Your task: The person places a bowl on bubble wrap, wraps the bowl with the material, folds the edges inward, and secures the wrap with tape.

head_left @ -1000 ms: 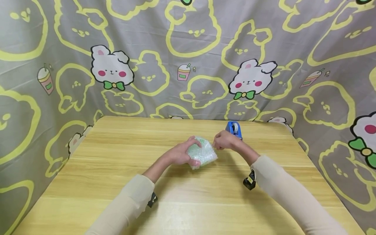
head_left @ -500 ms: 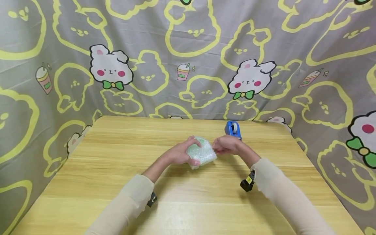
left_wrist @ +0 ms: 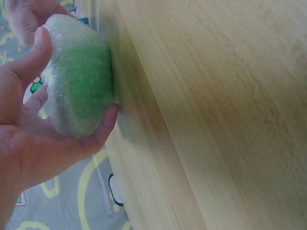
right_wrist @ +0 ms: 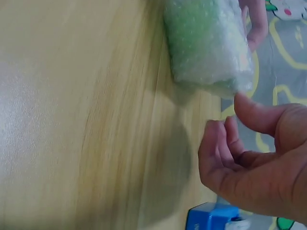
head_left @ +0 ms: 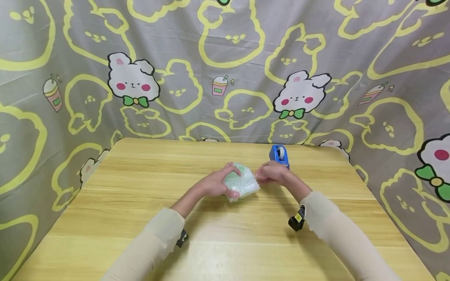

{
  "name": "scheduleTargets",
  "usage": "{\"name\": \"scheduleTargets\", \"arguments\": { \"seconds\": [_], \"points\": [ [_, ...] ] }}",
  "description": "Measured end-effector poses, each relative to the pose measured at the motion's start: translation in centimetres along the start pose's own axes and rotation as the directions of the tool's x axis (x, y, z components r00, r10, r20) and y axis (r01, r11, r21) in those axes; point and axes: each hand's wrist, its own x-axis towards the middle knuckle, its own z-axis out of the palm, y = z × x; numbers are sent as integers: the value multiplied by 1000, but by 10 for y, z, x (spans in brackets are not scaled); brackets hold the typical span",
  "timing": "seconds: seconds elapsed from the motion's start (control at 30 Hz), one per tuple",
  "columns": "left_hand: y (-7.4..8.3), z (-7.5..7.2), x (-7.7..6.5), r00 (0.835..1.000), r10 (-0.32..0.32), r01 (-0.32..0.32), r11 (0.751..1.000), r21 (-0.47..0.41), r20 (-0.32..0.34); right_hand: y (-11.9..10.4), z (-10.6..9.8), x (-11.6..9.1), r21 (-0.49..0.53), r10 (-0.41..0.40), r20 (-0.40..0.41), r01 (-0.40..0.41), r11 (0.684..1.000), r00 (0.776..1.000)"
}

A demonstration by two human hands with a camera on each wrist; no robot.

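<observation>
My left hand (head_left: 216,183) grips a bubble-wrapped bundle (head_left: 241,181) from its left side, thumb on the near side and fingers around the far side. Green shows through the clear wrap (left_wrist: 86,79); what lies inside cannot be made out. At the bundle's right end is my right hand (head_left: 272,172). In the right wrist view, that hand's thumb (right_wrist: 259,115) touches or nearly touches the wrapped end, while its other fingers bend loosely below, apart from the thumb. Nothing is plainly visible between them.
A blue tape dispenser (head_left: 279,154) with a roll of clear tape stands just behind my right hand, near the far table edge. The wooden table (head_left: 232,246) spreads around the bundle. A grey patterned curtain (head_left: 183,50) hangs behind and at both sides.
My right hand has dropped slightly and turned at the bundle's right end, away from the tape dispenser. The left hand and the bundle have stayed in place.
</observation>
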Motion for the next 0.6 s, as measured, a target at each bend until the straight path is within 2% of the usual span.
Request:
{"name": "scheduleTargets", "arguments": {
  "seconds": [0.1, 0.27, 0.37, 0.6],
  "points": [
    [0, 0, 0, 1000, -6, 6, 1000, 0, 2, -5, 5, -6, -143, -65, -115, 48, 989, 991],
    [1, -1, 1, 1000, -14, 14, 1000, 3, 1, -12, 16, -16, -328, -198, -231, 115, 938, 953],
    [2, 0, 1, 1000, -10, 10, 1000, 9, -3, -15, 20, -20, -391, -236, -266, 119, 913, 935],
    [2, 1, 0, 1000, -9, 9, 1000, 4, -5, -18, 29, -25, -463, -290, -282, 136, 876, 914]
  ]
}}
